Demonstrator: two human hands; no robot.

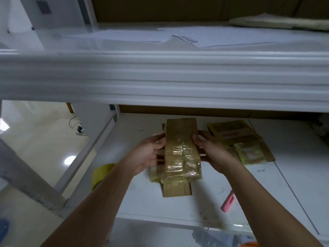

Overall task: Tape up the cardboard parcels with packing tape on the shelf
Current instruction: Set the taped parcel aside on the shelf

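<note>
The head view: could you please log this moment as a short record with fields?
held: parcel, partly wrapped in clear tape
left hand: grips the parcel's left side
right hand: grips the parcel's right side
under the parcel: flat cardboard on the shelf
to the right: other parcels lying on the shelf
near front edge: pink cutter
left of the forearm: yellow tape roll, partly hidden

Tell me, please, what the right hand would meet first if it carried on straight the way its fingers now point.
The right hand points up-left, its fingers already gripping the taped cardboard parcel, so it would meet that parcel at once. The left hand holds the opposite side, probably next in line.
</note>
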